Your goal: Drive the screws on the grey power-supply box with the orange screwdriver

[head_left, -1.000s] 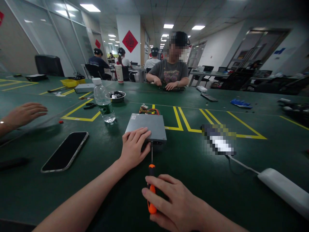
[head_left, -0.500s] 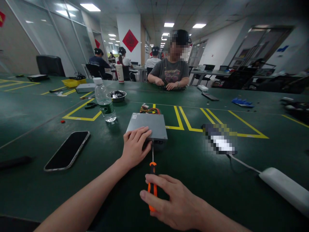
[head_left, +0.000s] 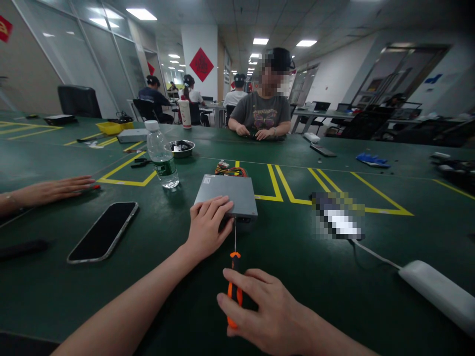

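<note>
A flat grey metal computer power supply [head_left: 232, 190] lies on the green table, its bundle of coloured wires [head_left: 230, 169] at the far side. My left hand [head_left: 208, 225] steadies it, fingers over the top and thumb at the near edge. In my right hand [head_left: 263, 306] is a screwdriver [head_left: 235, 291] with an orange and black handle, held between thumb and fingers. Its shaft points away from me, and the tip meets the near face of the power supply, close to my left thumb. The exact spot under the tip is hidden.
A water bottle [head_left: 163, 160], a metal bowl [head_left: 181, 148] and a phone [head_left: 104, 232] stand or lie to the left. Another person's hand [head_left: 55, 190] rests at the left. To the right are a blurred-out device [head_left: 337, 217] and a white power strip [head_left: 438, 291]. A person [head_left: 261, 113] sits opposite.
The screwdriver handle has turned a little in my right hand; my left hand stays on the power supply. The other person's hand at left went out of view, then came back lying flat.
</note>
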### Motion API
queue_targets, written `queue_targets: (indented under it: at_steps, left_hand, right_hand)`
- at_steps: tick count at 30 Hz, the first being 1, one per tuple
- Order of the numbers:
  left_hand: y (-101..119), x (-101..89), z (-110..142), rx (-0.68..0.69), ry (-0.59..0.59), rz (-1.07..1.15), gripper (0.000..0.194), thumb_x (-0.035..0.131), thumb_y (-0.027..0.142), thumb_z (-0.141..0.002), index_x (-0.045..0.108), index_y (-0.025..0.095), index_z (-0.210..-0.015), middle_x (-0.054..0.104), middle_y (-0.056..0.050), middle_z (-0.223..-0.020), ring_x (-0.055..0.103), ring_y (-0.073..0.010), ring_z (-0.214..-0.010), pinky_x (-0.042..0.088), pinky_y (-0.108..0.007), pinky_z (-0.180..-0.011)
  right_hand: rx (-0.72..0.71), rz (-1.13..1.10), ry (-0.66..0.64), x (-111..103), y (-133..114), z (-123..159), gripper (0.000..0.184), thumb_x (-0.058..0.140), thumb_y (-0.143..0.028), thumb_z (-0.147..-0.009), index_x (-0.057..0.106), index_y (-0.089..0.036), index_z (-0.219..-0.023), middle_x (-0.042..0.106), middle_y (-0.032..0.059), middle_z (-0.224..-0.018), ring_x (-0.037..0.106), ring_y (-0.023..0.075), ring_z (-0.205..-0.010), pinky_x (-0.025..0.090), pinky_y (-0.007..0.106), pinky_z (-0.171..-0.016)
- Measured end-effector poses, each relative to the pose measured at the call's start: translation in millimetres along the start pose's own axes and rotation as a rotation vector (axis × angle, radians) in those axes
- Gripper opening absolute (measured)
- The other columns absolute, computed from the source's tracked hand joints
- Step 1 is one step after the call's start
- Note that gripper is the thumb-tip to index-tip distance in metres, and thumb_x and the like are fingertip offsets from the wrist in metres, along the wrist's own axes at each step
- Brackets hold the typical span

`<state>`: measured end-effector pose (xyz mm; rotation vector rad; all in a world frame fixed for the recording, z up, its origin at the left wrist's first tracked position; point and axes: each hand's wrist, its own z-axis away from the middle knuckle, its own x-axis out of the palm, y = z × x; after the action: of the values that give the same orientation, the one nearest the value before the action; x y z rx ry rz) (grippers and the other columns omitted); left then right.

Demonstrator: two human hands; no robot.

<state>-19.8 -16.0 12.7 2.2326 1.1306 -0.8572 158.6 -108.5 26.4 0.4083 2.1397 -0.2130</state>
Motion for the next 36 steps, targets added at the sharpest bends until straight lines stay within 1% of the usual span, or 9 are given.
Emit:
queue_targets:
  at_steps: [3, 6, 9, 12, 15, 18, 27, 32, 36]
  left_hand:
    - [0.0, -0.1, -0.1, 0.001, -0.002, -0.002, 0.031, 0.050, 0.030, -0.085, 0.052, 0.025, -0.115, 0.057, -0.005, -0.125, 0.050, -0.0225, -0.114, 0.028, -0.041, -0.090]
    - [0.0, -0.2, 0.0, 0.002, -0.002, 0.000, 0.031, 0.049, 0.030, -0.085, 0.051, 0.025, -0.116, 0.057, -0.004, -0.125, 0.050, -0.0220, -0.114, 0.028, -0.041, -0.090]
    - [0.1, -0.1, 0.1, 0.001, -0.002, 0.004, 0.031, 0.049, 0.030, -0.085, 0.052, 0.025, -0.116, 0.057, -0.004, -0.124, 0.049, -0.0219, -0.115, 0.028, -0.041, -0.090]
    - [0.4, 0.0, 0.0, 0.001, 0.001, 0.004, 0.030, 0.050, 0.029, -0.085, 0.052, 0.025, -0.115, 0.057, -0.005, -0.124, 0.050, -0.0224, -0.114, 0.028, -0.041, -0.089]
    - [0.8, 0.0, -0.2, -0.003, 0.000, 0.009, 0.031, 0.051, 0.028, -0.085, 0.053, 0.025, -0.115, 0.057, -0.005, -0.124, 0.050, -0.0225, -0.114, 0.028, -0.041, -0.089]
    - [0.7, -0.3, -0.3, -0.005, 0.000, 0.012, 0.030, 0.050, 0.029, -0.085, 0.052, 0.025, -0.115, 0.057, -0.005, -0.124, 0.049, -0.0226, -0.115, 0.028, -0.041, -0.089]
    - [0.8, 0.0, -0.1, -0.011, -0.003, 0.019, 0.029, 0.049, 0.029, -0.085, 0.052, 0.025, -0.114, 0.057, -0.005, -0.125, 0.049, -0.0227, -0.115, 0.028, -0.042, -0.090]
    - [0.8, -0.1, -0.2, -0.011, -0.011, 0.021, 0.030, 0.050, 0.029, -0.085, 0.052, 0.025, -0.114, 0.057, -0.004, -0.125, 0.049, -0.0222, -0.115, 0.028, -0.042, -0.090]
    - [0.3, 0.2, -0.2, -0.010, -0.004, 0.021, 0.030, 0.051, 0.029, -0.085, 0.052, 0.025, -0.114, 0.057, -0.005, -0.124, 0.050, -0.0228, -0.114, 0.028, -0.042, -0.089]
  right_hand:
    - [-0.011, 0.005, 0.103, 3.7, 0.6, 2.7, 0.022, 0.046, -0.031, -0.094, 0.057, -0.012, -0.095, 0.064, 0.0161, -0.102, 0.065, 0.0149, -0.075, 0.051, 0.029, -0.071]
    - [0.031, -0.020, 0.137, 6.6, 1.2, 4.3, 0.032, 0.041, -0.038, -0.096, 0.056, -0.012, -0.084, 0.066, 0.0146, -0.097, 0.065, 0.0153, -0.079, 0.051, 0.028, -0.072]
    - [0.053, -0.062, 0.057, 4.8, 0.3, 2.3, 0.036, 0.038, -0.043, -0.095, 0.056, -0.011, -0.093, 0.065, 0.0155, -0.100, 0.064, 0.0174, -0.088, 0.052, 0.028, -0.075]
    - [0.037, -0.023, -0.027, 2.0, -0.8, 0.1, 0.031, 0.047, -0.037, -0.092, 0.052, -0.012, -0.110, 0.063, 0.0151, -0.105, 0.063, 0.0182, -0.090, 0.051, 0.029, -0.077]
    - [0.026, 0.025, 0.079, 3.6, 0.0, 0.8, 0.025, 0.047, -0.034, -0.093, 0.054, -0.012, -0.102, 0.064, 0.0163, -0.101, 0.064, 0.0174, -0.084, 0.051, 0.030, -0.075]
    - [0.007, 0.031, 0.155, 6.9, 2.2, 2.6, 0.026, 0.044, -0.035, -0.095, 0.054, -0.011, -0.092, 0.066, 0.0167, -0.096, 0.064, 0.0176, -0.089, 0.051, 0.029, -0.076]
    - [0.017, 0.000, 0.015, -0.9, 1.6, -0.2, 0.032, 0.031, -0.035, -0.098, 0.052, -0.015, -0.111, 0.064, 0.0157, -0.103, 0.062, 0.0201, -0.096, 0.053, 0.033, -0.074]
    - [0.024, -0.031, 0.125, 3.9, 2.3, 2.3, 0.031, 0.037, -0.038, -0.097, 0.053, -0.012, -0.100, 0.066, 0.0156, -0.100, 0.065, 0.0168, -0.083, 0.053, 0.030, -0.071]
    - [0.057, -0.068, 0.115, 6.0, 3.0, 4.2, 0.035, 0.037, -0.045, -0.095, 0.050, -0.012, -0.098, 0.065, 0.0153, -0.099, 0.065, 0.0178, -0.086, 0.053, 0.029, -0.071]
